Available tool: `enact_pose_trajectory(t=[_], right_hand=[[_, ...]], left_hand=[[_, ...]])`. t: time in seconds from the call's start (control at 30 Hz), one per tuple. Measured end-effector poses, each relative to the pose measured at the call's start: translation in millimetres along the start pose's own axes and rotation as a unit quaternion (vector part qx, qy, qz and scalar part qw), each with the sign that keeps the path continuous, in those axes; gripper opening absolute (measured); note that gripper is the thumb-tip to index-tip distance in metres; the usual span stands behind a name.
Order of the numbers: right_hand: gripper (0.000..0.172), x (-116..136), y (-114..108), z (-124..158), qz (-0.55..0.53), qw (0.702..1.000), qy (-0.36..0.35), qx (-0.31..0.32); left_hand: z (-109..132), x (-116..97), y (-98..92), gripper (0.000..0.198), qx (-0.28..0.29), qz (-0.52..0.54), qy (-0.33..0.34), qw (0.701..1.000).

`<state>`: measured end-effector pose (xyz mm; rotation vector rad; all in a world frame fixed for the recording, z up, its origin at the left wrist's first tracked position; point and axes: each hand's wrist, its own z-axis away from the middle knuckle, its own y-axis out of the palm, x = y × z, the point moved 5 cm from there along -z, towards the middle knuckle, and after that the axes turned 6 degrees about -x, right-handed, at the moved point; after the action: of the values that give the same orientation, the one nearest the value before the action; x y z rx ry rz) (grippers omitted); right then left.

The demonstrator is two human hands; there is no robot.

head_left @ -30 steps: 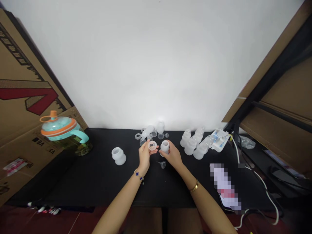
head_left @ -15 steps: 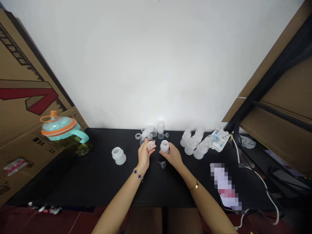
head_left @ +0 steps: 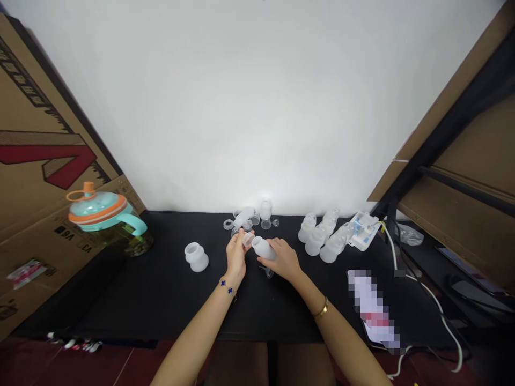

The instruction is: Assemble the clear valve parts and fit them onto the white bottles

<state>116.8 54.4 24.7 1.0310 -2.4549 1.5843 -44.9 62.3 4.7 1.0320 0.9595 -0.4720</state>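
Observation:
In my left hand (head_left: 236, 256) is a clear ring-shaped cap (head_left: 248, 239), held by the fingertips. My right hand (head_left: 284, 260) is wrapped round a small white plastic bottle (head_left: 263, 249), tilted so its open mouth faces the cap. The two parts are close together; I cannot tell whether they touch. Under the right hand lies a clear funnel-shaped piece (head_left: 267, 272), partly covered by the fingers. Another open white bottle (head_left: 197, 257) stands to the left on the black table (head_left: 161, 300).
Behind my hands lie loose clear rings and a white bottle (head_left: 244, 216). Several capped bottles (head_left: 316, 239) stand to the right, near a white power strip (head_left: 364, 229). A phone (head_left: 372, 311) lies at the front right. A teal-lidded jug (head_left: 107, 217) stands at left.
My right hand has lifted the bottle and tipped it leftward toward the cap. The left hand has turned the cap to face the bottle's mouth.

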Motion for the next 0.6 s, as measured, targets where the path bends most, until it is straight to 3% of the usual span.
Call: enact_pose_trajectory(t=[0.6], right_hand=[[0.047,7.1,-1.8,2.0,0.029,0.999,-0.029,0.016]], left_hand=[[0.3,-5.6,1.6,0.039,0.006,-0.032,0.095,0.995]])
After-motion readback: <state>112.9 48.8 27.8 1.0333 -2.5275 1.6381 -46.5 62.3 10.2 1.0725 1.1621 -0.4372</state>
